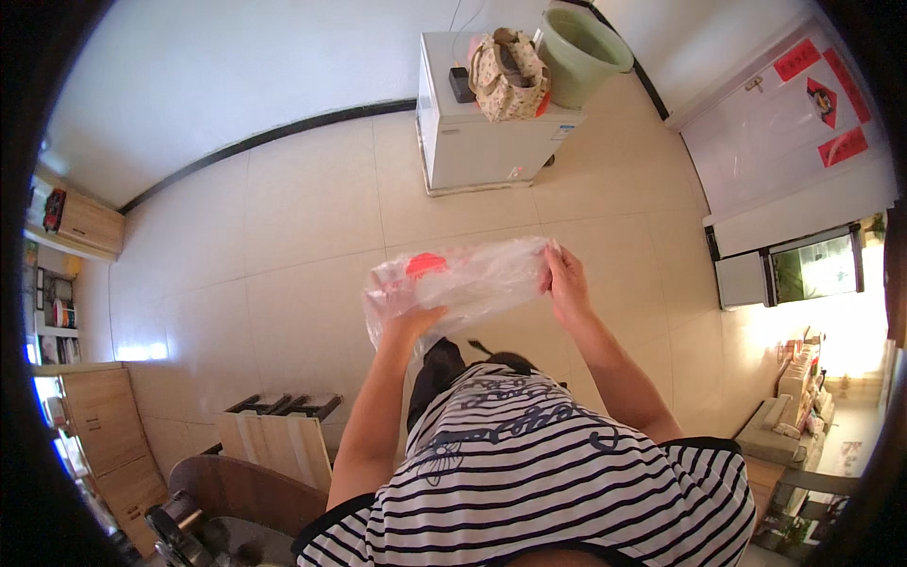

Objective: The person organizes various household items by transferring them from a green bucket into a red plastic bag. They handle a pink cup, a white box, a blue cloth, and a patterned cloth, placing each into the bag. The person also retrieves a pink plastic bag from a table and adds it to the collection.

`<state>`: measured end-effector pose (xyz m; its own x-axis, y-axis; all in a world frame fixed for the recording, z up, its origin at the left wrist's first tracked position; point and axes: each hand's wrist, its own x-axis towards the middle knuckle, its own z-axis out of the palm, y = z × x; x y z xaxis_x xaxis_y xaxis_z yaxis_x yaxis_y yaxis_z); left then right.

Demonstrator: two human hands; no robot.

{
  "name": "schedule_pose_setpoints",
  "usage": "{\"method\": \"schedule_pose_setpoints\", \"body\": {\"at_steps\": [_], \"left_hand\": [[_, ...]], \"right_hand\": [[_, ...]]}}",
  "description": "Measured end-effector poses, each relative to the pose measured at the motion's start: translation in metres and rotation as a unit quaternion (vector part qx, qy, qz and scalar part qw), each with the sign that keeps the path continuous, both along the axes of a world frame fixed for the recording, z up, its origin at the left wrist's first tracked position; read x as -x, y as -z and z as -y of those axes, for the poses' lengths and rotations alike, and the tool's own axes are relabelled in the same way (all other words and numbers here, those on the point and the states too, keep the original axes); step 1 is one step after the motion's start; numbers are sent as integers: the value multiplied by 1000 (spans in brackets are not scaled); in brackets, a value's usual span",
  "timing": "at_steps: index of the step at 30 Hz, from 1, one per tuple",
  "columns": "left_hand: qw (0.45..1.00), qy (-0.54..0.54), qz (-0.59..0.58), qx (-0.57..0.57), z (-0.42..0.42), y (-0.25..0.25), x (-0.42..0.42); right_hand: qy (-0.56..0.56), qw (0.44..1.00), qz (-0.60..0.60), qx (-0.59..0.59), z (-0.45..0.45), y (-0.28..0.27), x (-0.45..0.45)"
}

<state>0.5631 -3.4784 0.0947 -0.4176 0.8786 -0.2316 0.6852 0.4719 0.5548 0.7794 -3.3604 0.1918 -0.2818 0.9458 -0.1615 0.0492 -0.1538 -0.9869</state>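
Note:
A clear plastic bag (482,283) with red printing is stretched crosswise in front of my body, above the tiled floor. My left hand (407,312) is at its left end; the thumb shows on the near side, while the fingers are seen blurred through the film. At the other end, my right hand (565,278) pinches the bag's edge between thumb and fingers. The plastic looks thin and crumpled, and part of it hangs below my left wrist. Whether anything lies inside the bag I cannot tell; none shows through.
Ahead stands a white chest appliance (496,149) carrying a patterned fabric bag (506,85) and a small black box (461,85). A pale green bin (584,57) is beside it. Wooden cabinets (106,425) line the left; a small wooden table (273,436) stands near my left elbow.

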Motion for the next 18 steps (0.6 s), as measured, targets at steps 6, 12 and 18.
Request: {"method": "schedule_pose_setpoints", "body": {"at_steps": [6, 12, 18], "left_hand": [[994, 39, -84, 58, -28, -26, 58], [992, 107, -72, 0, -19, -4, 82], [970, 137, 174, -102, -34, -60, 79]], "right_hand": [[-47, 942, 193, -270, -31, 20, 50], [66, 988, 112, 89, -112, 37, 81], [-3, 995, 87, 41, -167, 30, 141]]}}
